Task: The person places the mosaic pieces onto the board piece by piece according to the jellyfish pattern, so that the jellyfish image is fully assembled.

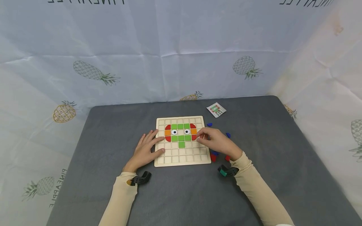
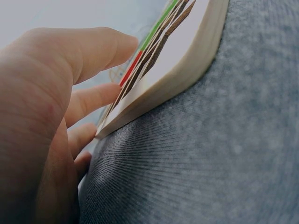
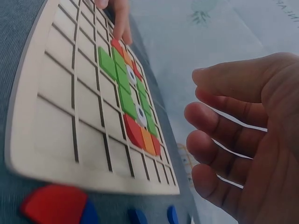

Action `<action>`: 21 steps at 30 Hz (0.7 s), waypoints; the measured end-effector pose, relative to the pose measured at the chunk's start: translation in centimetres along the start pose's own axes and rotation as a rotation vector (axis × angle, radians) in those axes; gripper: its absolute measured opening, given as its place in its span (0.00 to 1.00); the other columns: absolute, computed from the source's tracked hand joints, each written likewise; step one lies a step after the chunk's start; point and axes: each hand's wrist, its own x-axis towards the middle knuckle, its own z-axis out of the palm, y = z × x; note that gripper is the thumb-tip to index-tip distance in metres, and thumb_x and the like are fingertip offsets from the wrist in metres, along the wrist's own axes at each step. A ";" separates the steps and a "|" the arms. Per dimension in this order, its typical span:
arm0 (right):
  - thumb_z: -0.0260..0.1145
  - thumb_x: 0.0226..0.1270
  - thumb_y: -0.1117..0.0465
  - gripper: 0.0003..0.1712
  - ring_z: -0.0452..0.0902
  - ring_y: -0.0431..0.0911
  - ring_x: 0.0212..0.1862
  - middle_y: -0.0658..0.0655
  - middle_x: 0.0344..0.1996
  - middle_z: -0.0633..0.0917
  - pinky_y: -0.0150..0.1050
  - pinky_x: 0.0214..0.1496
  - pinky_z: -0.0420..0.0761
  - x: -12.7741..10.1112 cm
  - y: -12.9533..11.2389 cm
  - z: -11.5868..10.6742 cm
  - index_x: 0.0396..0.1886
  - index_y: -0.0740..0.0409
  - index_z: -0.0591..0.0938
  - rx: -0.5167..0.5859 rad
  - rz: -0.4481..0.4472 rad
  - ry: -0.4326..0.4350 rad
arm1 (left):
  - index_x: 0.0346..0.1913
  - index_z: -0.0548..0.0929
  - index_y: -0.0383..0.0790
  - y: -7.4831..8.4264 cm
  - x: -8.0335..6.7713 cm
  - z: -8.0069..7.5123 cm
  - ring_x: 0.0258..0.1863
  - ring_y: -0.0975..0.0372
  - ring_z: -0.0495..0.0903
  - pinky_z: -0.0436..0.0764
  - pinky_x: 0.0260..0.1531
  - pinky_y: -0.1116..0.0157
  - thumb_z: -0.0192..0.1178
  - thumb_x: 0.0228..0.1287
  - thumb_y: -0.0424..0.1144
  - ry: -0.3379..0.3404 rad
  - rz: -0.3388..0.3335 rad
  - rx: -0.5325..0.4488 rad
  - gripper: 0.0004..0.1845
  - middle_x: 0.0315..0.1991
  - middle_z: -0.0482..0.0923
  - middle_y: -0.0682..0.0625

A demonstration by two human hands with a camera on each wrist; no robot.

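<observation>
A pale wooden grid board (image 1: pixel 183 160) lies on the table, with green square tiles (image 1: pixel 182 144), orange squares, red rounded corner tiles (image 1: pixel 168 138) and two eye tiles (image 1: pixel 187 131) set in its upper cells. My left hand (image 1: pixel 145 153) rests at the board's left edge, fingers spread, fingertips over the border. Over the right edge hovers my right hand (image 1: pixel 217 140), close to the lower right red tile (image 3: pixel 134 132). Its fingers are loosely bent, and the right wrist view shows nothing between them.
Loose red tiles (image 1: pixel 213 157) and blue tiles (image 1: pixel 209 124) lie right of the board, some partly hidden by the right hand. Behind them is a small picture card (image 1: pixel 216 110). A pineapple-print curtain (image 1: pixel 164 72) hangs beyond the grey table (image 1: pixel 113 125).
</observation>
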 end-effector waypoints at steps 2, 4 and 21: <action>0.63 0.69 0.55 0.10 0.73 0.42 0.33 0.46 0.31 0.80 0.33 0.31 0.77 -0.7 0.2 -0.4 0.44 0.54 0.82 0.002 0.018 0.005 | 0.66 0.72 0.58 0.0 0.0 0.0 0.78 0.56 0.44 0.36 0.76 0.52 0.59 0.62 0.59 0.002 0.003 0.000 0.29 0.77 0.51 0.53; 0.63 0.69 0.56 0.11 0.73 0.43 0.33 0.47 0.31 0.79 0.33 0.31 0.77 -1.4 0.4 -0.8 0.45 0.55 0.82 0.004 0.032 0.010 | 0.66 0.72 0.58 0.0 0.0 0.0 0.77 0.56 0.44 0.36 0.76 0.52 0.59 0.62 0.59 0.004 0.007 -0.003 0.29 0.77 0.50 0.53; 0.64 0.68 0.56 0.11 0.72 0.37 0.30 0.44 0.30 0.80 0.31 0.29 0.75 -7.3 3.5 -2.8 0.46 0.54 0.83 -0.088 0.128 0.054 | 0.66 0.72 0.58 0.1 -0.1 0.1 0.78 0.55 0.44 0.36 0.76 0.51 0.59 0.62 0.59 -0.001 -0.002 -0.001 0.29 0.77 0.50 0.53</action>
